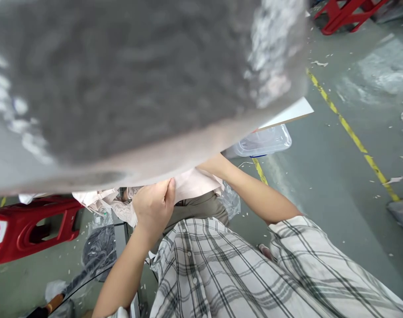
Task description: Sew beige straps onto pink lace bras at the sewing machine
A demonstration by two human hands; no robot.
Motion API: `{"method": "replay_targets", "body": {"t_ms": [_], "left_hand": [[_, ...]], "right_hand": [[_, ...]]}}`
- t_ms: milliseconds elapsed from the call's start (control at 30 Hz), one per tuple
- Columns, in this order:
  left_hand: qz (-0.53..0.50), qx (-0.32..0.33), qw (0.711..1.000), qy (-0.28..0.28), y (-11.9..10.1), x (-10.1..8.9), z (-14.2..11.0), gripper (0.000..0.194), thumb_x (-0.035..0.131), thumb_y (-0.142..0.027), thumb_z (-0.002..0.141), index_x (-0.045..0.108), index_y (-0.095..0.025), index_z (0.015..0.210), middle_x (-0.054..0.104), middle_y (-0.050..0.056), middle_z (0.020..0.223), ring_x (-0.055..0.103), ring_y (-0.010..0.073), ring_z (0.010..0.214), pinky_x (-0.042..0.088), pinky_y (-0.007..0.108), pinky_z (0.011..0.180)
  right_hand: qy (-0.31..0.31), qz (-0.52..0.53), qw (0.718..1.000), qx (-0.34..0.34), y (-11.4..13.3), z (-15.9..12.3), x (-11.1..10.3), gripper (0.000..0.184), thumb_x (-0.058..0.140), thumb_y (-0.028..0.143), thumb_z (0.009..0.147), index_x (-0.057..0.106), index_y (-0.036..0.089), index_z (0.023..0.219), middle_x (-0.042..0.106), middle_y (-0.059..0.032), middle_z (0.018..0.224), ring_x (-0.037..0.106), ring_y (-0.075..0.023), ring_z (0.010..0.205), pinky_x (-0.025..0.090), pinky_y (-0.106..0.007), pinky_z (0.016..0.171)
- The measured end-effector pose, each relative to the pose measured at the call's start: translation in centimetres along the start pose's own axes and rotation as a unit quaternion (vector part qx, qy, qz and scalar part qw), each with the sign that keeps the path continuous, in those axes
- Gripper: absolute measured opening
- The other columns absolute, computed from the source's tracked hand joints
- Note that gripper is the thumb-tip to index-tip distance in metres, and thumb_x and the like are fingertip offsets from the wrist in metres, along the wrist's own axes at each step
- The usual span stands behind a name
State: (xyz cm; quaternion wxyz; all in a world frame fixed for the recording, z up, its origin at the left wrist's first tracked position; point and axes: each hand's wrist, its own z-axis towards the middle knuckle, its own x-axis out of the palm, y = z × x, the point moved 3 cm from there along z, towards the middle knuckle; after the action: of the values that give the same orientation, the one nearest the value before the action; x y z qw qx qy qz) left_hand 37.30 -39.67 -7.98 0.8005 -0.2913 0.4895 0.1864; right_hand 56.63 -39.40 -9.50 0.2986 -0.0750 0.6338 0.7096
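Note:
My left hand (154,204) is closed, thumb on top, gripping the edge of a pale pink cloth (191,184). The cloth lies above my lap, with a lace-trimmed part (122,211) hanging to the left of the hand. My right hand (212,164) reaches in from the right over the cloth. Only its wrist end shows; the fingers are hidden behind a large, blurred grey and white object (148,79) very close to the camera. That object covers most of the upper view, and I cannot make out its kind.
A red plastic stool (69,223) stands at left, another red stool (340,17) at top right. A clear plastic box (270,140) sits under a white board edge (290,114). Yellow tape (350,132) and scraps mark the grey floor. Plastic wrapping (232,201) lies near my leg.

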Motion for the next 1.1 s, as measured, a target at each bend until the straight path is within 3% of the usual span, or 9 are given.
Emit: {"method": "replay_targets", "body": {"t_ms": [167,467,700,1100], "left_hand": [[0.014,0.021,0.999,-0.037,-0.1,0.0,0.2,0.028,0.055,-0.028,0.097,0.075,-0.017,0.114,0.076,0.004,0.071,0.059,0.0134,0.052,0.032,0.028,0.052],[0.022,0.034,0.998,-0.041,-0.5,-0.1,0.2,0.024,0.056,-0.025,0.096,0.076,-0.018,0.109,0.076,0.002,0.072,0.061,0.0137,0.054,0.037,0.027,0.056],[0.026,0.044,0.998,-0.048,-0.5,-0.3,0.1,0.025,0.055,-0.024,0.097,0.076,-0.016,0.108,0.077,0.003,0.073,0.063,0.0138,0.056,0.039,0.027,0.059],[0.022,-0.003,0.999,-0.036,0.3,-0.4,-0.2,0.028,0.05,-0.028,0.1,0.076,-0.018,0.106,0.079,0.004,0.089,0.07,0.0144,0.067,0.043,0.027,0.065]], "right_hand": [[0.009,0.026,0.999,-0.017,0.0,0.0,0.0,0.011,0.058,0.032,0.09,0.06,0.021,0.094,0.051,0.0015,0.068,0.057,-0.0205,0.078,0.048,-0.033,0.075],[-0.003,0.032,0.999,-0.009,0.1,-0.4,-0.2,0.01,0.055,0.032,0.093,0.058,0.022,0.094,0.051,0.0042,0.065,0.053,-0.0156,0.066,0.047,-0.03,0.071],[-0.024,0.02,0.999,-0.024,-0.4,-0.7,0.2,0.012,0.055,0.032,0.094,0.059,0.022,0.097,0.054,0.0029,0.067,0.055,-0.017,0.07,0.048,-0.032,0.079],[-0.015,0.052,0.998,-0.011,0.0,-1.2,0.0,0.021,0.056,0.042,0.093,0.062,0.022,0.097,0.061,0.0019,0.071,0.056,-0.017,0.071,0.047,-0.032,0.075]]}}
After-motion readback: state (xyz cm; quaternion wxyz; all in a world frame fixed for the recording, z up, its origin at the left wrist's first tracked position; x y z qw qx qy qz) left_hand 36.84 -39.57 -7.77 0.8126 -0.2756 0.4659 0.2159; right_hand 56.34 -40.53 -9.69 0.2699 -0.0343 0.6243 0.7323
